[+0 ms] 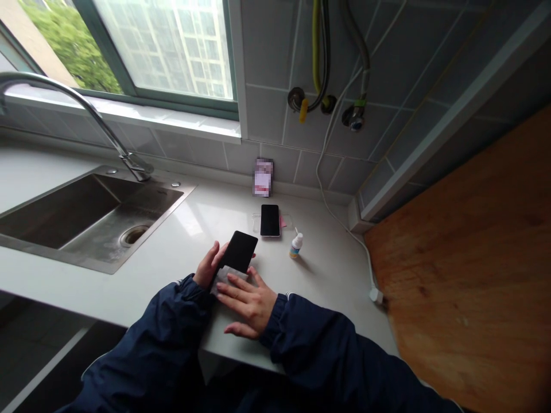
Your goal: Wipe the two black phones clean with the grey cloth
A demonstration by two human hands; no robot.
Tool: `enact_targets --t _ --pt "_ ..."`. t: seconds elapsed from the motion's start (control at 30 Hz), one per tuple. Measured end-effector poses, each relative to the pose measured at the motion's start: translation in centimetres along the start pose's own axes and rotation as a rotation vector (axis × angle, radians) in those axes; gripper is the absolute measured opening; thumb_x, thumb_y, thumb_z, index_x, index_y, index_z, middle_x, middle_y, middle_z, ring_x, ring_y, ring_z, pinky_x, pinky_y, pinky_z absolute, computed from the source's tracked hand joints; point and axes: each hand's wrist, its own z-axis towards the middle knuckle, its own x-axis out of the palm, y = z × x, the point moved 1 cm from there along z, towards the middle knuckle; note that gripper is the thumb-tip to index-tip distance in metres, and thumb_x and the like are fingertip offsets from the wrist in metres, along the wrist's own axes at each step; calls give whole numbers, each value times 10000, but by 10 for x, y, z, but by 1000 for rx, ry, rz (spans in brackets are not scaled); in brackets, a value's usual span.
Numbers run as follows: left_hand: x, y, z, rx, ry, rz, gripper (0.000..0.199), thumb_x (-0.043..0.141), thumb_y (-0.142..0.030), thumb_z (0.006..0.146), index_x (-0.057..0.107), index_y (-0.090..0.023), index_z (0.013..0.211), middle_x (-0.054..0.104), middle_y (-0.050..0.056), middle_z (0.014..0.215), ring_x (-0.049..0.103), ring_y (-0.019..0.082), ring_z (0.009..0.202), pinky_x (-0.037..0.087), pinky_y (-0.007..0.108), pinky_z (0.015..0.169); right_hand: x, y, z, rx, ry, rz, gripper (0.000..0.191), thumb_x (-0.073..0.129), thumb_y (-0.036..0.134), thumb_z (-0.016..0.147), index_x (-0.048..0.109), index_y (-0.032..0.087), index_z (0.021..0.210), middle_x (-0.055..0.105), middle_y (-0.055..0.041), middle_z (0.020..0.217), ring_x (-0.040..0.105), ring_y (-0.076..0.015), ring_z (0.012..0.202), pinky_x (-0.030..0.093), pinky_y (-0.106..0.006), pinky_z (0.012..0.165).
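My left hand [209, 267] is closed round a black smartphone [239, 251], tilted with its dark screen up above the counter. A thin greyish cloth [227, 277] lies over the phone's lower end. On that cloth rests my right hand [249, 304], fingers stretched out and pressing it against the screen. Just beyond stands a small white spray bottle [296, 246] with a coloured label. A second dark-screened phone [270, 220] lies flat on the counter, with a clear case and a bit of pink partly under it.
A steel sink [129, 198] with a curved faucet [103, 123] is on the left. Another phone [263, 178] with a lit, blurred screen leans on the tiled wall. At the right, a white cable with a plug [376, 295] runs down beside a wooden panel [465, 275].
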Motion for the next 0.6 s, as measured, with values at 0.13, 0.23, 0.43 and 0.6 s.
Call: enact_targets --t 0.13,0.23,0.43,0.6 --pt "1 4 0 42 -94 -48 790 435 -593 943 376 -31 1495 714 236 1182 697 351 1066 483 471 1008 -3 -15 1 128 -13 -35 581 403 501 1020 432 154 1484 418 -124 1552 225 -267 1522 -19 -611 1212" --pt "0 7 1 38 -195 -83 751 422 -575 958 385 -56 1500 726 206 1174 693 330 1086 468 458 1037 -4 -22 -1 203 -27 -43 580 430 466 1007 423 142 1488 400 -134 1561 200 -278 1528 69 -637 1200" --pt "0 6 1 66 -107 -59 765 514 -623 902 476 -94 1453 718 203 1198 675 353 1120 491 477 1010 -3 -14 -2 80 0 -3 596 420 501 996 452 138 1467 386 -103 1574 182 -275 1533 5 -595 1223" --pt "3 5 0 54 -120 -43 740 575 -596 883 500 -112 1439 694 193 1254 654 354 1159 496 465 1016 -3 -15 -1 143 -31 -5 530 428 421 1001 446 174 1469 393 -88 1574 196 -252 1531 12 -597 1223"
